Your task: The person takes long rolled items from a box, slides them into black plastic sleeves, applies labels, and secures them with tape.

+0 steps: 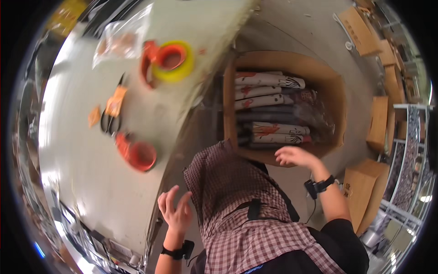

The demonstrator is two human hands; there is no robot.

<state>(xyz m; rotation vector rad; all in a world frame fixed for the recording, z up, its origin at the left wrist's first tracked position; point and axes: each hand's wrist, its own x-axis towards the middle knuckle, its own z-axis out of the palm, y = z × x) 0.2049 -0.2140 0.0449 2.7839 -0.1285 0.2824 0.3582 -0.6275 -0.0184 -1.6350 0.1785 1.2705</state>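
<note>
My left hand (175, 211) is raised beside the table's edge, its fingers spread and holding nothing. Over the near right rim of an open cardboard box (331, 77) hovers my right hand (296, 156), loosely bent and empty; whether it touches the rim I cannot tell. Inside the box lie several long, slim rolled items, some a white printed roll (267, 101) with red and black pictures, others a dark grey roll (269, 114). A crumpled clear plastic wrap (319, 116) covers their right ends.
On the pale table (91, 182) at left lie a red tape dispenser (140, 156), another beside a yellow tape roll (185, 68), black scissors (111, 123), an orange packet (116, 101) and a clear plastic bag (123, 41). Cardboard cartons (365, 182) and a metal shelf (406, 150) stand at right.
</note>
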